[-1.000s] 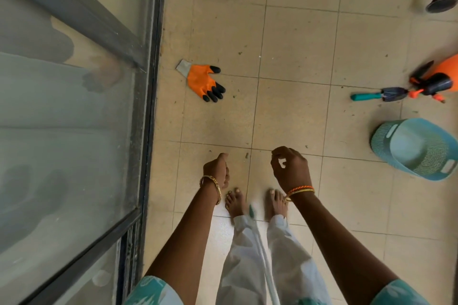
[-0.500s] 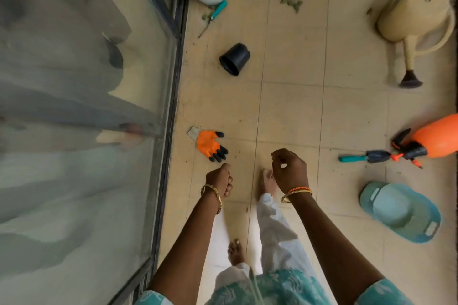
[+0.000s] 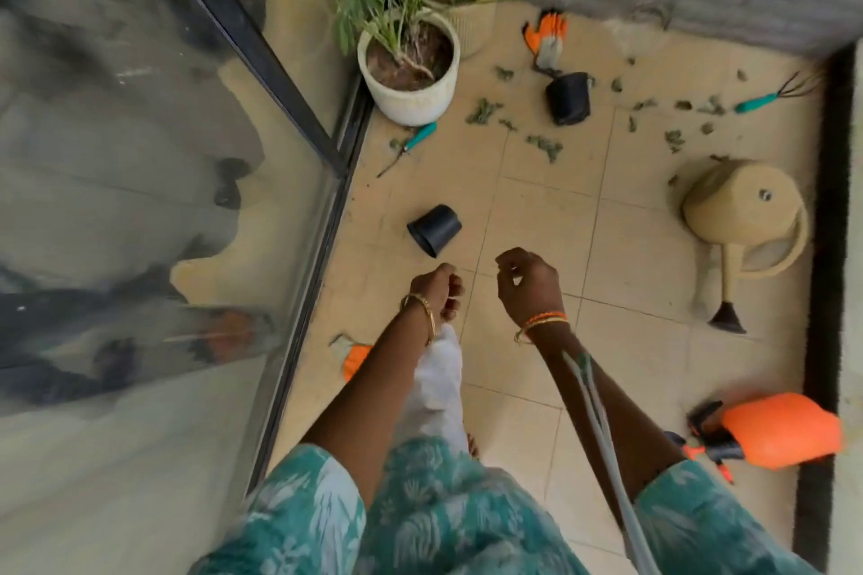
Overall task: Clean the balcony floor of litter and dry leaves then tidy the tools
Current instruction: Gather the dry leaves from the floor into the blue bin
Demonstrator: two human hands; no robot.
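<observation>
Dry leaves (image 3: 541, 146) lie scattered over the far tiles, between a black pot (image 3: 567, 98) and a teal-handled hand rake (image 3: 770, 96). My left hand (image 3: 436, 289) is held out above the floor with its fingers curled, and I see nothing in it. My right hand (image 3: 527, 282) is beside it, thumb and fingers curled together, also with nothing visible in its grasp. A second black pot (image 3: 436, 229) lies on its side just beyond my hands. One orange glove (image 3: 546, 37) lies by the far wall. Another orange glove (image 3: 355, 357) is partly hidden behind my left arm.
A glass sliding door (image 3: 163, 201) runs along the left. Two potted plants (image 3: 411, 79) stand in the far corner, with a teal-handled tool (image 3: 418, 138) beside them. A beige watering can (image 3: 747, 219) and an orange sprayer (image 3: 780, 430) lie on the right by a dark edge (image 3: 826, 247).
I have stepped forward and the view has lifted, so the far corner with plants and leaves has come into sight. The blue basket has left the view. Both hands keep their curled posture.
</observation>
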